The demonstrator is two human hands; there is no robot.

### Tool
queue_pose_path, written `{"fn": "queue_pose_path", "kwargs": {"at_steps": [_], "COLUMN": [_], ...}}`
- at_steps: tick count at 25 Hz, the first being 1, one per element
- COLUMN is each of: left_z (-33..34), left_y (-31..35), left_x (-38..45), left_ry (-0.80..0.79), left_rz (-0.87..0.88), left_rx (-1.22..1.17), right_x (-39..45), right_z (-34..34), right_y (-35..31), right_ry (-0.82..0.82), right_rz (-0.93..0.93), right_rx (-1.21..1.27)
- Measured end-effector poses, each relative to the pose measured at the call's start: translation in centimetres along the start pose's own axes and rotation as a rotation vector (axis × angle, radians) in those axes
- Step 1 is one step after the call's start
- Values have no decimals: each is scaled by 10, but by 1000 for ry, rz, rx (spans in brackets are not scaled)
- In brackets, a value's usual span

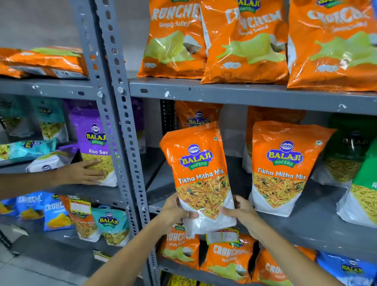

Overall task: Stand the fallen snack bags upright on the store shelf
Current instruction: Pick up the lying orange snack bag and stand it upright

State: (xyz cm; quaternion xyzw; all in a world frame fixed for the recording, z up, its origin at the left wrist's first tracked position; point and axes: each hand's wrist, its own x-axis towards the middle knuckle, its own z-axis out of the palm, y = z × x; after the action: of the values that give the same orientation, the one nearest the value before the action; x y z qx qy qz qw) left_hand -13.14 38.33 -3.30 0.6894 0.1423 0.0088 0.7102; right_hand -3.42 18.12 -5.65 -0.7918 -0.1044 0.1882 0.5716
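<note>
I hold an orange Tikha Mitha Mix bag [197,175] upright at the front edge of the middle shelf [312,221]. My left hand [172,210] grips its lower left edge and my right hand [243,211] its lower right corner. The bag's white bottom hangs slightly past the shelf lip. A second Tikha Mitha Mix bag [281,167] stands upright just to the right. On the left rack, teal and white bags [23,150] lie flat, and orange bags [39,60] lie flat on the shelf above.
Another person's hand [85,172] rests on a purple Aloo Sev bag [95,147] on the left rack. A grey perforated upright [127,145] separates the racks. Orange Crunchem bags [243,36] stand above; green bags [370,178] stand at right; more bags fill the lower shelves.
</note>
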Motion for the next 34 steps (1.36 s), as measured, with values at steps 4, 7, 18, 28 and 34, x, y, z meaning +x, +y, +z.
{"fn": "queue_pose_path", "kwargs": {"at_steps": [4,7,18,28,34], "left_z": [-10,-15,-27,-49,-34], "left_y": [11,20,13,-33,-34], "left_x": [-8,-6,53,89,124], "left_ry": [-21,-30,128,83,206], "left_rz": [87,133,146,223,11], "left_rx": [13,60,135,182,312], "right_x": [-14,-15,33,81,95], "right_z": [2,2,39,62,57], "right_y": [-10,-17,-15,8,3], "right_ry": [-17,-12,45,13,99], "right_rz": [-55,-90,-131,-159,-133], "right_rx": [110,148,127,55,23]}}
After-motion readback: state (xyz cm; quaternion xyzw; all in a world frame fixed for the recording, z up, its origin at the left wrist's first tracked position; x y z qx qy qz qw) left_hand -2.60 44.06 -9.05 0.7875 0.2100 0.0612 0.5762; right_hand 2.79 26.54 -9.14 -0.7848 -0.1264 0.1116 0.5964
